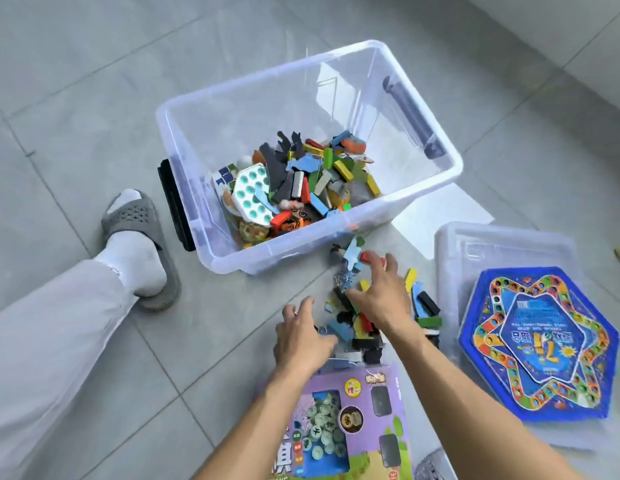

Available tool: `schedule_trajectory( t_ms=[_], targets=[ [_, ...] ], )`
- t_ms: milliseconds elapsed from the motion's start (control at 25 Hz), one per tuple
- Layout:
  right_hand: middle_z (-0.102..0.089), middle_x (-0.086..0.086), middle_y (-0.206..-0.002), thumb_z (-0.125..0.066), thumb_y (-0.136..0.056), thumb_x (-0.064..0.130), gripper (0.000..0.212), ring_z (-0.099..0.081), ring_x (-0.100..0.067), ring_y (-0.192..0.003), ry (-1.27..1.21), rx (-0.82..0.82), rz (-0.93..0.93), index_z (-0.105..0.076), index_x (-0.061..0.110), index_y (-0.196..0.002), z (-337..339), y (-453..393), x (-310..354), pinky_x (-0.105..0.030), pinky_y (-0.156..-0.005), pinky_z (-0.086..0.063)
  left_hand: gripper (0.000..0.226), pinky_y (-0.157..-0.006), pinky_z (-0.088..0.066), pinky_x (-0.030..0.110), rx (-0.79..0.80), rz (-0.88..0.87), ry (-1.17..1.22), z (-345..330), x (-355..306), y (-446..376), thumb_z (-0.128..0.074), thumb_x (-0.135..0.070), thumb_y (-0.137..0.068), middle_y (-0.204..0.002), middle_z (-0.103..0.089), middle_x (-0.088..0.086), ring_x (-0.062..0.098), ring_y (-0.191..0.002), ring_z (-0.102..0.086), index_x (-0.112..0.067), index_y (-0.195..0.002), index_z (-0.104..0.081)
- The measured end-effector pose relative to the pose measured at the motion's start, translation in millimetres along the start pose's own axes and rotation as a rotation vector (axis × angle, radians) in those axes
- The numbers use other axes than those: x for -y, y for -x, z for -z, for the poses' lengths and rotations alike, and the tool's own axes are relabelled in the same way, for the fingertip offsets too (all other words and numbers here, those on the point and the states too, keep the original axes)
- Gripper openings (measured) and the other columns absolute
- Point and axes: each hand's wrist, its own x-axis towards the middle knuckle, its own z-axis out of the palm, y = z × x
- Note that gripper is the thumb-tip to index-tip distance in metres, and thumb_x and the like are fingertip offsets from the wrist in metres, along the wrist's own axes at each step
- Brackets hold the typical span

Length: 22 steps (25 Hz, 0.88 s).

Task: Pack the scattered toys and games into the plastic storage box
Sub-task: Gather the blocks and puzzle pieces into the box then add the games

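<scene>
A clear plastic storage box (430,188) stands on the tiled floor with coloured blocks and flat toy shapes (301,185) heaped in its near corner. In front of it lies a scattered pile of small blocks and pieces (357,327). My right hand (381,292) is spread over the top of that pile, fingers apart, touching pieces. My left hand (301,337) rests at the pile's left edge, fingers curved and apart. I cannot see any piece gripped in either hand.
The box's clear lid (475,251) lies to the right with a blue hexagonal board game (540,344) on it. A purple chess-set box (350,424) lies under my forearms. My leg and a grey slipper (139,237) are on the left.
</scene>
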Motion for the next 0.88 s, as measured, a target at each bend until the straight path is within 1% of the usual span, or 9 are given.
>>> schedule_trajectory(
  t_ms=[80,160,240,320,480,600,680,760,880],
  targets=[
    [-0.009,-0.006,-0.16,-0.072,-0.07,0.042,0.097,-0.03,-0.044,-0.133,0.219,0.089,0.039,-0.015,0.038,-0.149,-10.6,-24.9,4.7,-0.054,-0.094,-0.045,0.09,-0.089,-0.045,0.041,0.02,0.028,-0.203,-13.7,16.9,-14.6,-0.073,-0.043,-0.074,-0.144,-0.019,0.003,0.035,-0.122,-0.038,-0.038,-0.147,-0.02],
    [-0.008,-0.004,-0.16,-0.07,-0.07,0.044,0.103,-0.028,-0.043,-0.131,0.284,0.088,0.06,-0.008,0.032,-0.152,-25.4,-43.2,8.0,-0.05,-0.083,-0.05,0.091,-0.089,-0.046,0.041,-0.049,-0.026,-0.278,-28.1,24.7,-26.0,-0.073,-0.04,-0.076,-0.146,-0.015,0.007,0.036,-0.119,-0.036,-0.038,-0.149,-0.018],
    [-0.015,-0.007,-0.155,-0.066,-0.072,0.039,0.092,-0.037,-0.039,-0.118,0.31,0.038,0.098,-0.016,0.03,-0.149,-39.9,-42.0,4.6,-0.042,-0.069,-0.052,0.079,-0.088,-0.047,0.04,-0.165,-0.122,-0.256,-40.4,23.5,-34.1,-0.073,-0.027,-0.076,-0.141,-0.025,0.009,0.035,-0.113,-0.041,-0.032,-0.144,-0.033],
    [-0.025,-0.011,-0.143,-0.062,-0.073,0.026,0.069,-0.048,-0.039,-0.1,0.248,-0.005,0.11,-0.034,0.027,-0.136,-53.7,-30.2,-2.6,-0.038,-0.059,-0.048,0.062,-0.082,-0.047,0.039,-0.236,-0.191,-0.214,-50.1,19.0,-41.4,-0.071,-0.015,-0.073,-0.129,-0.035,0.007,0.033,-0.102,-0.047,-0.027,-0.13,-0.049],
    [-0.043,-0.01,-0.109,-0.056,-0.071,0.008,0.043,-0.055,-0.039,-0.077,0.054,-0.039,0.001,-0.044,0.017,-0.111,-56.8,-18.6,-5.6,-0.036,-0.06,-0.038,0.034,-0.075,-0.048,0.032,-0.257,-0.112,0.039,-50.4,0.2,-62.9,-0.073,-0.017,-0.066,-0.103,-0.038,-0.001,0.028,-0.081,-0.056,-0.028,-0.095,-0.06],
    [-0.054,-0.004,-0.092,-0.056,-0.069,0.004,0.035,-0.05,-0.03,-0.074,-0.068,0.035,-0.033,-0.045,0.02,-0.098,-42.5,-28.4,-10.2,-0.038,-0.061,-0.038,0.029,-0.078,-0.05,0.025,-0.16,0.009,0.225,-41.9,-7.7,-79.9,-0.075,-0.01,-0.061,-0.099,-0.047,-0.001,0.019,-0.074,-0.058,-0.028,-0.081,-0.064],
    [-0.06,-0.001,-0.08,-0.054,-0.069,0.005,0.026,-0.054,-0.025,-0.07,-0.233,0.085,-0.102,-0.047,0.023,-0.088,-37.5,-29.1,-16.5,-0.036,-0.057,-0.041,0.026,-0.077,-0.056,0.028,-0.164,0.038,0.327,-40.9,-7.4,-84.6,-0.074,-0.006,-0.06,-0.093,-0.062,0.0,0.018,-0.072,-0.064,-0.027,-0.074,-0.068],
    [-0.058,-0.001,-0.072,-0.051,-0.069,0.002,0.023,-0.049,-0.02,-0.058,-0.519,0.137,-0.233,-0.049,0.022,-0.08,-31.2,-21.5,-15.2,-0.027,-0.045,-0.035,0.025,-0.069,-0.061,0.033,-0.134,0.101,0.469,-38.2,-8.5,-82.7,-0.073,-0.001,-0.064,-0.08,-0.071,0.002,0.017,-0.063,-0.067,-0.025,-0.068,-0.07],
    [-0.043,-0.008,-0.063,-0.04,-0.068,-0.013,0.036,-0.029,-0.017,-0.045,-0.922,0.2,-0.453,-0.048,0.02,-0.082,-6.0,-0.2,-7.8,-0.019,-0.041,-0.017,0.029,-0.056,-0.057,0.02,-0.099,0.17,0.674,-24.5,-14.0,-62.4,-0.07,0.01,-0.072,-0.074,-0.07,0.009,0.014,-0.053,-0.061,-0.018,-0.07,-0.07]
  ],
)
